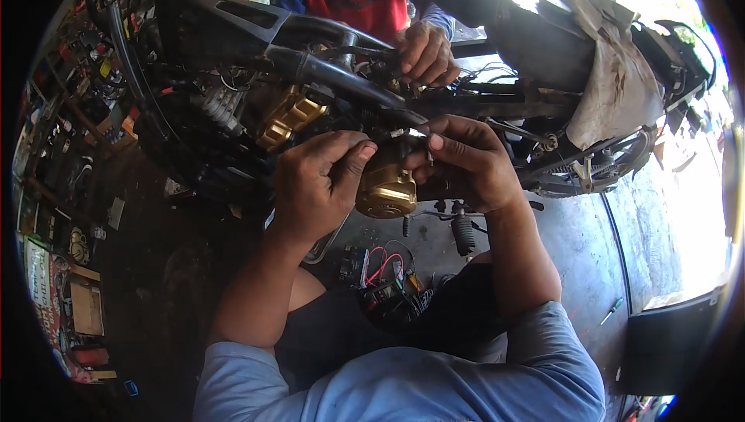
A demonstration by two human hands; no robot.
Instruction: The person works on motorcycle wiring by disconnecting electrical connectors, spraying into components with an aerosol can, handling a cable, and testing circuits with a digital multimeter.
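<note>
My right hand (469, 160) pinches a small white connector (408, 133) between thumb and fingers, in front of the motorcycle frame (341, 73). To its left, my left hand (324, 181) is closed, thumb pressed to the fingertips; whatever it grips is too small to make out. Between and just below both hands shows a gold engine cover (386, 191). A second gold engine part (291, 118) lies up and left of my left hand.
Across the motorcycle, another person's hand (428, 53) rests on the frame. On the floor are a battery with red wires (355, 265) and a screwdriver (612, 310). A cloth (621, 81) hangs over the rear. Shelves of parts (85, 306) line the left.
</note>
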